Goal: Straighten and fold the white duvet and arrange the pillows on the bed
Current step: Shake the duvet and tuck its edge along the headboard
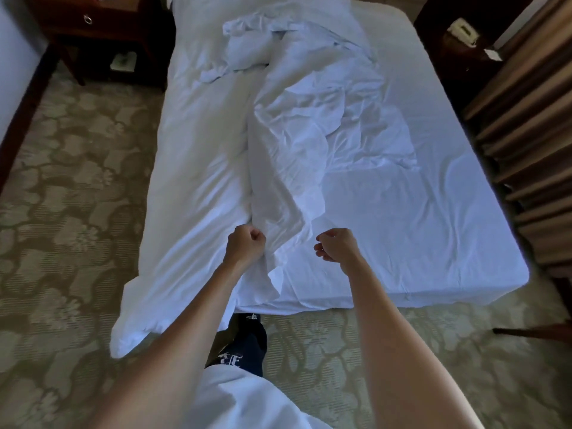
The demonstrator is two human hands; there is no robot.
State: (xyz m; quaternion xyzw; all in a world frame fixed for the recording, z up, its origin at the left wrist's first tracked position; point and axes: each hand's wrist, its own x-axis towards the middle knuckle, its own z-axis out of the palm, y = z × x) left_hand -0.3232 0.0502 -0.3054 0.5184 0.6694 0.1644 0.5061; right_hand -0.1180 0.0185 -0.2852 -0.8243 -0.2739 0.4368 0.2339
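Left hand (246, 243) fists duvet (201, 168) fold near bed (433, 243) foot edge; right hand (335, 244) loosely curled, empty. Right should grip neighbouring edge, pull both evenly toward foot corners.

Creased matt cloth duvet (198, 168); nightstand (102, 29) seemingly polished wood.

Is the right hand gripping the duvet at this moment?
No, the right hand hovers loosely curled above the bare sheet, while only the left hand grips the duvet.
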